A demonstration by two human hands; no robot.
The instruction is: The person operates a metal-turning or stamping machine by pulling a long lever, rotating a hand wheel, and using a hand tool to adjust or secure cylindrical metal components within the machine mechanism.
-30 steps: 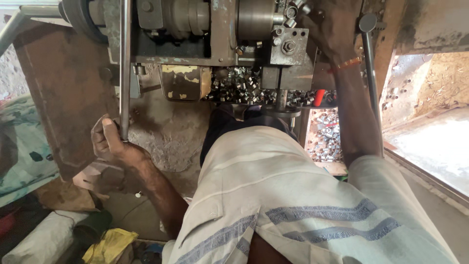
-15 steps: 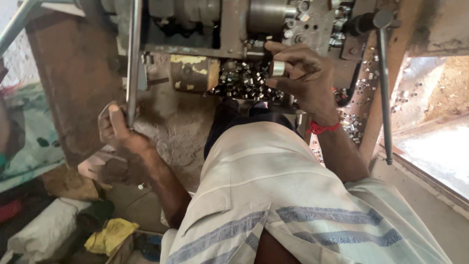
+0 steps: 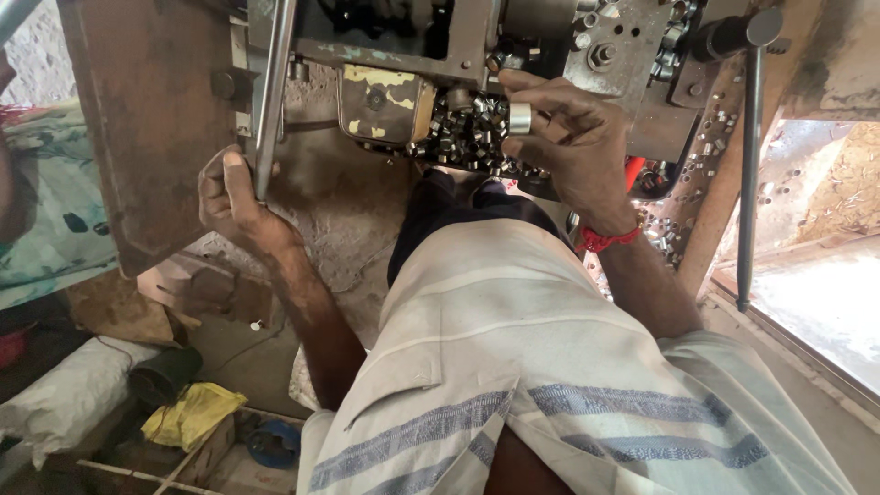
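Small metal cylinder (image 3: 520, 118) sits pinched in the fingertips of your right hand (image 3: 568, 147), just above the heap of metal pieces (image 3: 463, 137) under the machine, while your left hand (image 3: 234, 197) grips the long steel lever (image 3: 273, 92).

The grey metal machine frame (image 3: 550, 37) is closing off the whole upper field, and the heap of small shiny metal nuts (image 3: 463, 133) is filling the tray directly under the right hand (image 3: 568, 147). The long steel lever bar (image 3: 273, 92), gripped by the left hand (image 3: 234, 197), is blocking the left side beside the rusty brown steel plate (image 3: 137, 119). Open room is showing only between the hands, over the dusty concrete floor (image 3: 339, 211), and the thin dark vertical rod (image 3: 747, 174) is narrowing passage at the right.
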